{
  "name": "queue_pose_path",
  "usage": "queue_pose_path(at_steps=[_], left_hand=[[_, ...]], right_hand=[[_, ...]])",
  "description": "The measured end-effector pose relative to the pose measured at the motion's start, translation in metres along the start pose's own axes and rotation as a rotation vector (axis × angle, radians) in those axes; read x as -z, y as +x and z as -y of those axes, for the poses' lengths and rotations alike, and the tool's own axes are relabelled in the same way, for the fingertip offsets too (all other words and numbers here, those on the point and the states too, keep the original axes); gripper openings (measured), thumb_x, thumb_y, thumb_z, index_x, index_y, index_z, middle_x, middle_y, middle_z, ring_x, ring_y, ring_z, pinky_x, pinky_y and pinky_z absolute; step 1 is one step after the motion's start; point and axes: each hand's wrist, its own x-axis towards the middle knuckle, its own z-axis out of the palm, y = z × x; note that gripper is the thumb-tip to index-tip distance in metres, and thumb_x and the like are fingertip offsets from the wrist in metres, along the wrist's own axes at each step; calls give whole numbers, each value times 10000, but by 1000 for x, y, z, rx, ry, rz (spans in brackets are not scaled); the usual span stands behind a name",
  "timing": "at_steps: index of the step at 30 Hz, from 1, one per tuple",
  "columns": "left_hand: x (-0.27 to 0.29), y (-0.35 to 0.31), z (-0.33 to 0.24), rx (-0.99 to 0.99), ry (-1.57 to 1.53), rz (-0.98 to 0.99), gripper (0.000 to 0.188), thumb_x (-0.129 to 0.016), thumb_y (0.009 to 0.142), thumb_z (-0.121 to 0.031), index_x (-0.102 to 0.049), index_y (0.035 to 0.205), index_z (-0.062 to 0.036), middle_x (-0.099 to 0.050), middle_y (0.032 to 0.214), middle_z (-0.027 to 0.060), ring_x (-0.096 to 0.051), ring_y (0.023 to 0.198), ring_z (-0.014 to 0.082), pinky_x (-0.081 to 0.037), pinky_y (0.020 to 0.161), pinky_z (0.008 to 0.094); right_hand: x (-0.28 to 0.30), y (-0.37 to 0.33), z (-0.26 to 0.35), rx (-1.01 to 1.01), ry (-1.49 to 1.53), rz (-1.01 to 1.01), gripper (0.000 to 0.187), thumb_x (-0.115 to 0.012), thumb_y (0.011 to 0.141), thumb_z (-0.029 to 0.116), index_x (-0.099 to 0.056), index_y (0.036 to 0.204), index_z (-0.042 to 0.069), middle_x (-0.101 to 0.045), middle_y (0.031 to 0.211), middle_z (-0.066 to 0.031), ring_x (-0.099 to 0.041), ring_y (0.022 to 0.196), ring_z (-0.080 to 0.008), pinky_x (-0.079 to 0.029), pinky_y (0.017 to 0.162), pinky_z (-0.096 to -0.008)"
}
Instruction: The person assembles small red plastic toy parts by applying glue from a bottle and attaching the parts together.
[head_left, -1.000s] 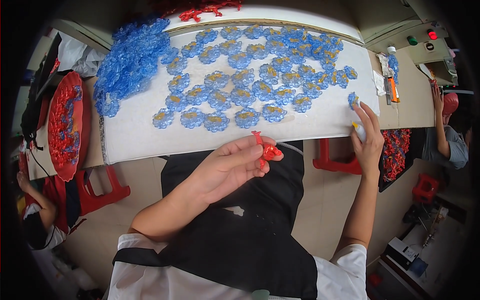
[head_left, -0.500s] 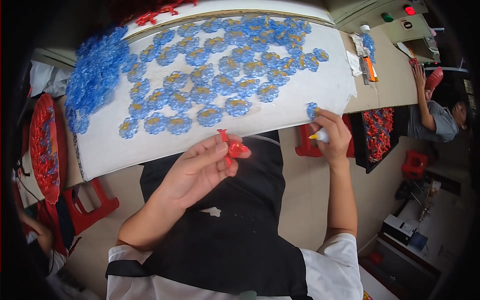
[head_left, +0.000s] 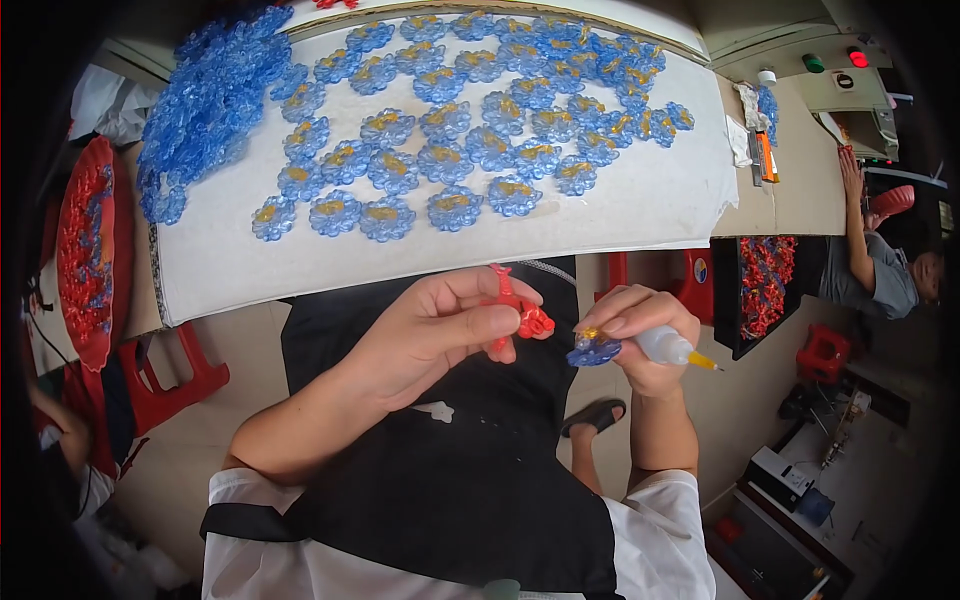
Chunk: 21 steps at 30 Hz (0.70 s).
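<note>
Red piece [head_left: 536,322] — partly behind left thumb [head_left: 486,325]

Red figurine [head_left: 534,321] near blue flower [head_left: 594,352]

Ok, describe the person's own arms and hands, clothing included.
Both the left hand and right hand are gloveless; no watch or bracelet shows. The forearms are bare below short, loose white sleeves, worn with a black apron.

Workshop, no doubt about it, an assembly room: beyond the left hand [head_left: 435,330], row after row of matching blue pieces [head_left: 453,208] on the white-topped table [head_left: 330,265]; right of the right hand [head_left: 655,376], a black tray [head_left: 726,300] heaped with red and blue parts [head_left: 766,280], a co-worker [head_left: 866,270] past it; beyond that hand, a green lamp [head_left: 813,63], a red lamp [head_left: 857,57]!
</note>
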Motion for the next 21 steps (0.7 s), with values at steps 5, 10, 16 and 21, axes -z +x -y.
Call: queue_pose_path(at_steps=[5, 10, 16, 21], left_hand=[[-4, -2, 1, 20, 52, -37, 244, -546, 813, -121, -522, 1015, 14, -574, 867, 81, -533, 705, 101, -454, 646, 214], [-5, -1, 0, 22, 58, -28, 237, -559, 804, -114, -532, 1003, 13, -570, 856, 64, -540, 718, 92, -461, 640, 213], [-3, -2, 1, 29, 85, -45, 222, -561, 799, -104, -545, 987, 13, -574, 855, 62, -544, 726, 89, -462, 639, 215], [-5, -1, -3, 55, 117, -59, 217, -563, 796, -105, -555, 976, 17, -578, 847, 63, -544, 728, 92, -457, 631, 214]], right_hand=[[-7, 3, -2, 25, -104, 12, 182, -666, 720, 122, -539, 790, 11, -566, 769, -146, -569, 667, -202, -477, 585, -276], [-7, 4, 1, -14, -224, 42, 174, -667, 721, 129, -550, 778, 14, -572, 775, -139, -570, 691, -194, -479, 609, -271], [-6, 7, 4, -20, -296, 93, 144, -659, 717, 107, -584, 779, 2, -581, 784, -144, -579, 677, -192, -473, 618, -265], [-5, 13, 12, 77, -439, 188, 216, -674, 616, -19, -635, 825, 20, -601, 784, -105, -593, 656, -181, -471, 542, -232]])
